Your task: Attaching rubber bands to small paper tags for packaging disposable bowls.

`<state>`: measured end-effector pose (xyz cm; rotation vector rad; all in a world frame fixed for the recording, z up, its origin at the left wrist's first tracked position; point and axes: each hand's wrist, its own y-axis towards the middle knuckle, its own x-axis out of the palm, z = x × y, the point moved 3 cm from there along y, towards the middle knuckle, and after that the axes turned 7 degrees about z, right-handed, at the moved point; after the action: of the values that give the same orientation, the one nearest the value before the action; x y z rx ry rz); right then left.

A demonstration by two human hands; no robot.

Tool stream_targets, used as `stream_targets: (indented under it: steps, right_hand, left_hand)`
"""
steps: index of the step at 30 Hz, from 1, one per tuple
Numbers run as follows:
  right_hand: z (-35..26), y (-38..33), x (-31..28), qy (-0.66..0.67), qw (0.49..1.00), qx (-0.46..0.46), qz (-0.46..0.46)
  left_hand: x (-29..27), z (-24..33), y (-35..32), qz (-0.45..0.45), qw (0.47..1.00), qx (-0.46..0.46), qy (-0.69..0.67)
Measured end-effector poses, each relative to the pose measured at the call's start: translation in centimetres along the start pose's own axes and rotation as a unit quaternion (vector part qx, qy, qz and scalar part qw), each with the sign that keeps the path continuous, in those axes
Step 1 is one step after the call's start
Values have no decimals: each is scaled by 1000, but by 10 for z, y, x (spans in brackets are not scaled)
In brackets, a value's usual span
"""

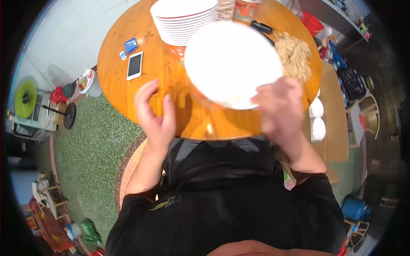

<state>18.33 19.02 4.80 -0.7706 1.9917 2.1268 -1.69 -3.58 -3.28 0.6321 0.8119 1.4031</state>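
Observation:
A large round white tub [232, 64] with an orange side stands near the table's front, its white face toward me. My right hand [282, 104] is at its right front rim, with curled fingertips overlapping the edge. Motion smears this hand, and whether it grips anything is unclear. On the tub's other side, my left hand [156, 111] hovers over the table edge, open, with thumb and fingers apart and nothing in it. Behind the tub rises a stack of white tubs [183, 23]. To the right lies a tangled bundle of tan cords [292, 55].
The round wooden table [113, 81] also bears a white phone [135, 66], a small blue packet [130, 45] and a black, marker-like object [261, 27]. An open cardboard box [335, 115] with white round items stands at its right. A green fan [25, 98] is at far left.

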Motion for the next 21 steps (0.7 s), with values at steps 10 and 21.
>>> stream_targets:
  steps: [10,21]
  right_hand:
    - [-3,-50,29,92,992,86,2]
    - [93,-134,37,-139,930,304,-153]
  left_hand:
    - [20,73,-3,-318,916,219,106]
    - [6,71,21,-349,909,165,158]
